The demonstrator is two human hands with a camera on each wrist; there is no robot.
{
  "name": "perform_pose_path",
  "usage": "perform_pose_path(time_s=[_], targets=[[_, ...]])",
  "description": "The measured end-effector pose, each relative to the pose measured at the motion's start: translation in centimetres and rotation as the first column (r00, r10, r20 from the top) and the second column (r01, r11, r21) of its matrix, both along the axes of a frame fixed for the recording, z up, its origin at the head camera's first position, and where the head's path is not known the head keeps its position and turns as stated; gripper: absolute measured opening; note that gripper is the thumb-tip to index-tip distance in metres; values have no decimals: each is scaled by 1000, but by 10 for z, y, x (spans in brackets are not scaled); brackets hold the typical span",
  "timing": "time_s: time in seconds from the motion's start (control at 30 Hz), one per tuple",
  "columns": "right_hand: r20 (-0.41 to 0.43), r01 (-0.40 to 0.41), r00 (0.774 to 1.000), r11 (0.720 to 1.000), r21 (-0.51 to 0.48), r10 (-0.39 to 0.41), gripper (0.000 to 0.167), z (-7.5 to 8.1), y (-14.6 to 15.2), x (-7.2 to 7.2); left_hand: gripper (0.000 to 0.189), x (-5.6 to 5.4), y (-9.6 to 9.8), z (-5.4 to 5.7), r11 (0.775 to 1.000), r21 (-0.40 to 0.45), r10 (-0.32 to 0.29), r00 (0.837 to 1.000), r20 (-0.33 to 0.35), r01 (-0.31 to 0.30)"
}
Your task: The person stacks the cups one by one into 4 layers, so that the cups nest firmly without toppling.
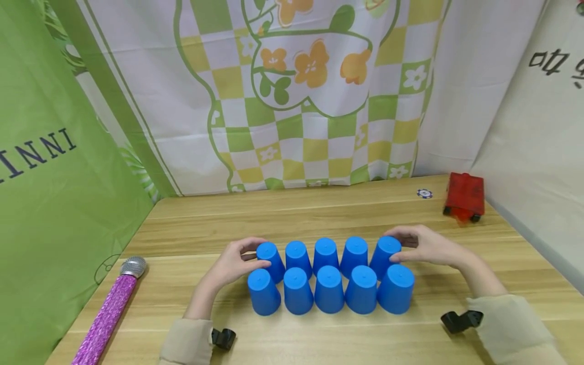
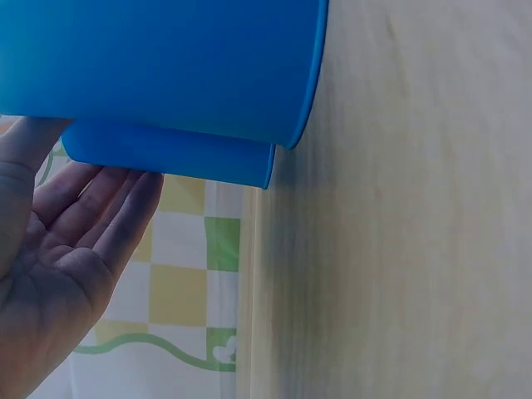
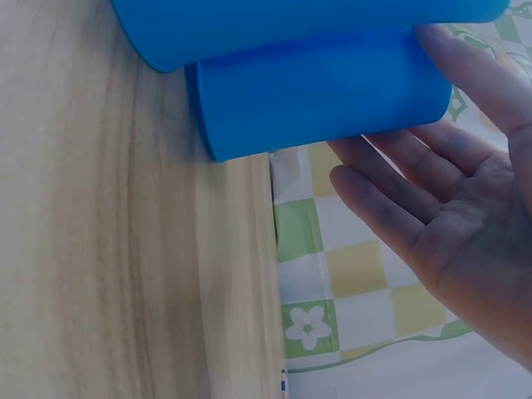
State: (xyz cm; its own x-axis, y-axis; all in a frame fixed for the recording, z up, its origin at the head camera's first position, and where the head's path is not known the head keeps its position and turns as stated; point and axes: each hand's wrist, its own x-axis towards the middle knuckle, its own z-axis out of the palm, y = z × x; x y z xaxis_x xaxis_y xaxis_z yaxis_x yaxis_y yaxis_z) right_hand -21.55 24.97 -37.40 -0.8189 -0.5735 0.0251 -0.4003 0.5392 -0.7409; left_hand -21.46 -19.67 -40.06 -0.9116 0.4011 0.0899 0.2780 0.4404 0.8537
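Note:
Several blue cups stand upside down on the table in two rows, a back row and a front row. At the left end, my left hand (image 1: pixel 234 262) holds the end cup of the back row (image 1: pixel 270 261), thumb in front and fingers behind. My right hand (image 1: pixel 423 245) does the same with the right end cup (image 1: pixel 386 256) of that row. Up close, the right wrist view has the fingers (image 3: pixel 391 187) against the side of this cup. Just in front stand the front row's left end cup (image 1: pixel 264 292) and right end cup (image 1: pixel 396 290).
On the wooden table (image 1: pixel 196 218), a microphone (image 1: pixel 111 309) with a glittery pink handle lies at the left. A red toy vehicle (image 1: pixel 464 196) and a poker chip (image 1: pixel 425 193) are at the back right. A patterned curtain (image 1: pixel 315 126) hangs behind the table.

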Motion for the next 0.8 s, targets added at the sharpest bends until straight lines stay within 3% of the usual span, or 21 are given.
perform_pose_path(time_s=[0.37,0.6,0.8], targets=[[-69,56,996,998,9,-55,45,7,4,5,52,1,1,0,1000,-6,1,1000,3,-1],[-122,169,978,986,0,-167,45,11,3,5,52,-1,-1,-1,1000,-2,4,1000,15,-4],[-105,291,949,955,-62,-296,48,13,2,6,53,-3,-1,-4,1000,-3,5,1000,20,-5]])
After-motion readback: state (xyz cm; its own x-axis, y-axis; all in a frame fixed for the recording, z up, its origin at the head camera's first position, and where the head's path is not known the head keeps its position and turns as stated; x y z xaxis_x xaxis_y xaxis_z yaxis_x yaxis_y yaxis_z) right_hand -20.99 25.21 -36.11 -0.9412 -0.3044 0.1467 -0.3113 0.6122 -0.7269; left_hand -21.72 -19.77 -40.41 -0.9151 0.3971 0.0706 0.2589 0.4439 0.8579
